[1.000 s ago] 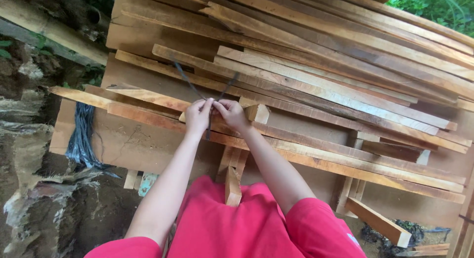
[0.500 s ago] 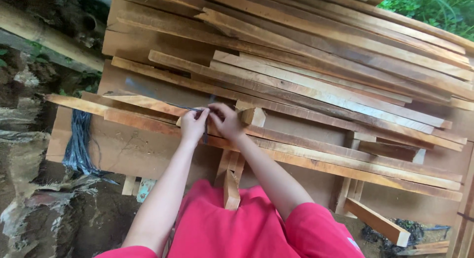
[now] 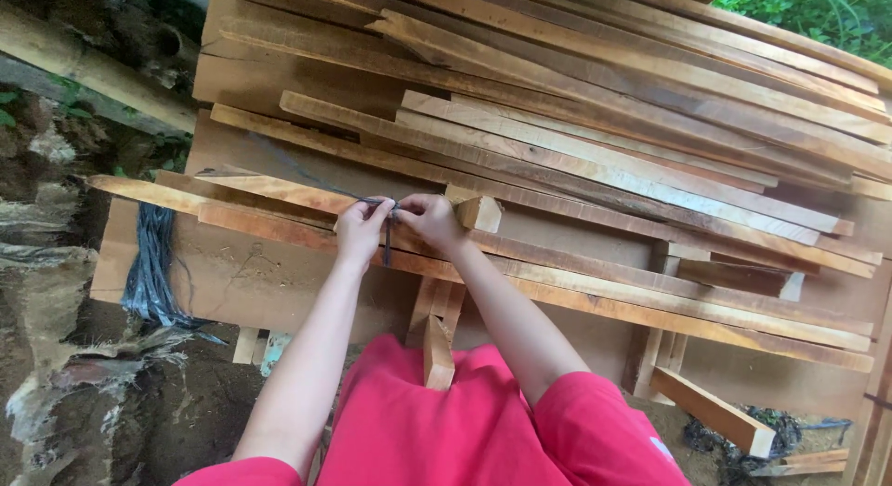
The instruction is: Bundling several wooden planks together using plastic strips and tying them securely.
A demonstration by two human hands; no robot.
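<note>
Here the largest thing is the stack of wooden slats (image 3: 595, 124), long rough-sawn strips laid side by side and overlapping, running from the near left edge toward the far right corner. They rest on a broad brown board (image 3: 232, 282) that serves as the surface, so the strips lie flat and within reach. Along its near edge runs one long slat (image 3: 650, 295), and a short wooden block (image 3: 480, 212) sits on it just beside the hands. At the left edge a bundle of dark strapping (image 3: 153, 254) hangs down the side of the board.

Both hands meet over the near slats. The left hand (image 3: 358, 230) and the right hand (image 3: 432, 218) each pinch an end of a thin dark cord (image 3: 386, 221), fingers clenched on it and knuckles nearly touching, apparently so it draws tight around the strips beneath. A short tail of cord hangs below the fingers.
</note>
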